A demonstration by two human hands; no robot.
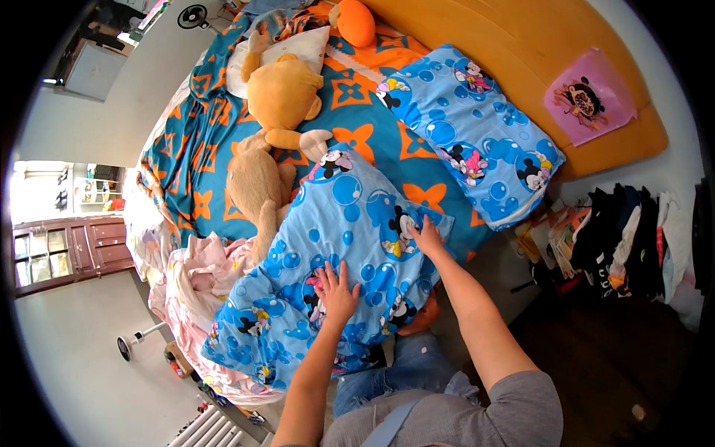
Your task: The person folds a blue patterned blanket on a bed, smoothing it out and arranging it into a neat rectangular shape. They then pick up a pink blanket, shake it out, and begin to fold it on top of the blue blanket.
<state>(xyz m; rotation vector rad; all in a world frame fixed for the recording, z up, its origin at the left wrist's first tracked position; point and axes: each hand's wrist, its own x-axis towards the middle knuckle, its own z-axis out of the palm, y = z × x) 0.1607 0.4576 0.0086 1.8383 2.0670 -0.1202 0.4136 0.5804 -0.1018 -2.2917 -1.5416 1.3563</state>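
A blue pillow [339, 238] printed with bubbles and cartoon characters lies in front of me at the bed's near edge, partly over my lap. My left hand [337, 294] rests flat on its middle with the fingers spread. Along the pillow's right side, my right hand [427, 238] lies on the cloth, fingers stretched out and holding nothing. A matching blue pillow [469, 138] is farther off to the right, close to the headboard.
A teal and orange patterned sheet [350, 89] covers the bed. Plush toys, one yellow [283, 93] and one tan [257, 182], lie beyond the near pillow. Pink bedding [208, 276] is bunched at left. An orange headboard [514, 45] stands behind; clothes [629, 238] hang at right.
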